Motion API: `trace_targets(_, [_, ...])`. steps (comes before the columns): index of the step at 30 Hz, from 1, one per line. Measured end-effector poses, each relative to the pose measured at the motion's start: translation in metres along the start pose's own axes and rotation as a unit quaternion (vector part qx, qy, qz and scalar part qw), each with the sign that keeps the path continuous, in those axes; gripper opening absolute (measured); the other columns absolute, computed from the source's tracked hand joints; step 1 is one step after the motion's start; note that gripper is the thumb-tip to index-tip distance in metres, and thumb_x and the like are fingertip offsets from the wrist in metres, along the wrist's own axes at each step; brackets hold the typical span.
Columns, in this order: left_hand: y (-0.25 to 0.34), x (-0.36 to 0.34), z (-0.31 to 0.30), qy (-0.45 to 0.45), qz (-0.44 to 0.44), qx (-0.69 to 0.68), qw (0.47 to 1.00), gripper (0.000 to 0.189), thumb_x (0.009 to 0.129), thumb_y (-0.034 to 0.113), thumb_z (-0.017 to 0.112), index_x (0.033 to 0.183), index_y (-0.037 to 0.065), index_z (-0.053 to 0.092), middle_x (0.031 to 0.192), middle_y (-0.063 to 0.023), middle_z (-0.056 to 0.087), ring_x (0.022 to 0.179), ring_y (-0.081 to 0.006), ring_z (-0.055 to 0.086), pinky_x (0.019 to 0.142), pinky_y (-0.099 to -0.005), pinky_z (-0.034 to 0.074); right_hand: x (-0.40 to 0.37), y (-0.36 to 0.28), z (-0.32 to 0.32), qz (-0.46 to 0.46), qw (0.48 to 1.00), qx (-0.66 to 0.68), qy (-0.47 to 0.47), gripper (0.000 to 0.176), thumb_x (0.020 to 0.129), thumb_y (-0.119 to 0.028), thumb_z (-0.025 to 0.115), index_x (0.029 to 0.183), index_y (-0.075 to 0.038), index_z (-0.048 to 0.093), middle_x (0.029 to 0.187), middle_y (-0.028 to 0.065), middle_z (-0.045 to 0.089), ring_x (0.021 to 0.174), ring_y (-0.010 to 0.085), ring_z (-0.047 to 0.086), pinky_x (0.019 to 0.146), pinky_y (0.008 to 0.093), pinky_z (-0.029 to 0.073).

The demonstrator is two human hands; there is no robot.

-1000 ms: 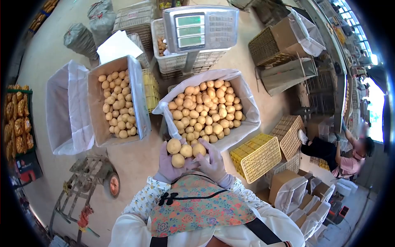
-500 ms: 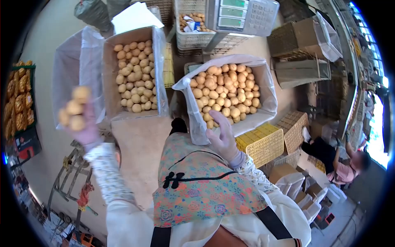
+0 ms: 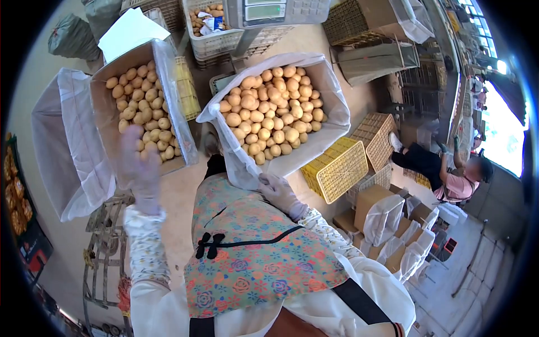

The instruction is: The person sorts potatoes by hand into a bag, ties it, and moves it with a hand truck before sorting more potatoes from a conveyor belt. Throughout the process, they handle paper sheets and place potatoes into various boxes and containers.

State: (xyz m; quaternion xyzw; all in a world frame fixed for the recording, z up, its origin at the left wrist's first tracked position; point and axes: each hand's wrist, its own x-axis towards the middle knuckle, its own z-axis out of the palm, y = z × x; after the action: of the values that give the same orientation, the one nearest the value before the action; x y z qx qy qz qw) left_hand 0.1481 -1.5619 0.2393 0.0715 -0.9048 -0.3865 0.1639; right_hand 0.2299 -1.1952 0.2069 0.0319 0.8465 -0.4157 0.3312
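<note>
Left hand: motion-blurred, its open fingers extended; the left hand (image 3: 143, 171) overlaps the near edge of the left box.
Right hand: fingers partly curled at the lower corner of the plastic liner (image 3: 233, 154); whether the right hand (image 3: 281, 194) pinches it, I cannot tell.
Left potatoes: a pile of potatoes (image 3: 147, 101) inside the left box (image 3: 105, 112), just beyond the left fingertips.
Right potatoes: a larger heap (image 3: 275, 112) in the lined box, beyond the right hand.
Apron: floral apron (image 3: 252, 264) on the person's front, between the forearms.
Yellow crate: the yellow crate (image 3: 342, 171) stands right of the lined box.
Scale: digital scale display (image 3: 275, 11) at the top.
Co-worker: another person (image 3: 456, 185), far right.
</note>
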Motion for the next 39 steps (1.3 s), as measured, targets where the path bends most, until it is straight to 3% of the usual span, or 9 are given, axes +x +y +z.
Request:
trace_targets(6, [0.041,-0.069,0.086,-0.207,-0.034,-0.098,0.973,0.035,0.088,0.012,0.062,0.122,0.004,0.058,0.120,-0.0154,0.062,0.113,-0.0344,0.058,0.101,-0.0426,0.045,-0.012,0.010,-0.013,0.036,0.998,0.058,0.012,0.033,0.092,-0.028,0.059,0.113,-0.003,0.063,0.099,0.0195,0.068,0.088,0.0323,0.065,0.082,0.0398,0.051])
trace_targets(10, [-0.044,-0.066,0.080,-0.106,-0.227,-0.177,0.952,0.032,0.092,0.013,0.059,0.123,0.004,0.059,0.115,-0.0124,0.065,0.107,-0.0235,0.063,0.094,-0.0370,0.050,-0.020,0.037,-0.040,0.021,0.998,0.057,0.004,0.035,0.093,-0.028,0.059,0.117,-0.004,0.064,0.102,0.0190,0.069,0.092,0.0323,0.066,0.085,0.0379,0.051])
trace_targets(11, [-0.035,-0.052,0.065,-0.085,-0.246,-0.046,0.964,0.032,0.093,0.016,0.060,0.122,0.004,0.060,0.114,-0.0113,0.065,0.105,-0.0196,0.063,0.090,-0.0350,0.051,-0.019,0.037,-0.047,0.049,0.997,0.062,0.015,0.035,0.093,-0.028,0.059,0.116,-0.003,0.064,0.103,0.0192,0.069,0.094,0.0318,0.066,0.086,0.0376,0.051])
trace_targets(14, [-0.053,-0.037,0.042,-0.076,-0.286,-0.041,0.954,0.034,0.092,0.018,0.061,0.123,0.003,0.060,0.113,-0.0128,0.066,0.104,-0.0233,0.064,0.093,-0.0372,0.050,-0.013,0.087,-0.047,0.061,0.994,0.058,0.076,0.034,0.094,-0.028,0.058,0.115,-0.002,0.066,0.104,0.0192,0.070,0.098,0.0295,0.067,0.087,0.0364,0.052])
trace_targets(18, [-0.069,-0.001,-0.011,0.038,-0.133,0.192,0.972,0.041,0.091,0.022,0.062,0.127,0.004,0.056,0.121,-0.0179,0.062,0.111,-0.0342,0.059,0.097,-0.0416,0.046,0.018,0.025,-0.060,0.130,0.990,0.046,0.022,0.031,0.094,-0.027,0.060,0.111,-0.002,0.068,0.091,0.0134,0.072,0.081,0.0238,0.068,0.075,0.0334,0.053])
trace_targets(26, [-0.189,0.106,-0.009,-0.009,-0.045,0.392,0.919,0.077,0.080,0.026,0.072,0.145,0.004,0.038,0.141,-0.0182,0.048,0.124,-0.0368,0.049,0.104,-0.0447,0.040,0.273,-0.190,-0.012,-0.273,0.948,0.108,0.124,0.029,0.093,-0.020,0.060,0.115,-0.002,0.064,0.092,0.0141,0.068,0.083,0.0228,0.065,0.078,0.0332,0.051])
trace_targets(31, [-0.231,0.126,-0.015,0.006,-0.137,0.499,0.856,0.083,0.079,0.023,0.072,0.148,0.001,0.032,0.118,-0.0125,0.058,0.102,-0.0307,0.054,0.087,-0.0412,0.045,0.505,-0.256,0.040,-0.147,0.952,0.270,-0.015,0.029,0.087,-0.020,0.064,0.109,0.000,0.066,0.091,0.0038,0.067,0.082,0.0119,0.059,0.074,0.0251,0.047])
trace_targets(35, [-0.240,0.121,-0.017,-0.047,-0.149,0.399,0.903,0.071,0.085,0.015,0.065,0.147,0.000,0.035,0.090,-0.0112,0.062,0.092,-0.0293,0.058,0.081,-0.0433,0.044,0.621,-0.232,0.088,-0.054,0.993,0.103,0.032,0.057,0.080,-0.029,0.073,0.124,0.004,0.059,0.111,0.0161,0.067,0.104,0.0251,0.062,0.091,0.0336,0.047])
trace_targets(39, [-0.254,0.112,-0.014,-0.022,-0.138,0.329,0.934,0.069,0.086,0.012,0.063,0.147,0.000,0.035,0.091,-0.0124,0.062,0.092,-0.0307,0.058,0.081,-0.0450,0.044,0.675,-0.228,0.125,-0.082,0.991,-0.055,0.091,0.097,0.072,-0.043,0.082,0.143,0.006,0.037,0.134,0.0308,0.054,0.125,0.0391,0.053,0.105,0.0402,0.041])
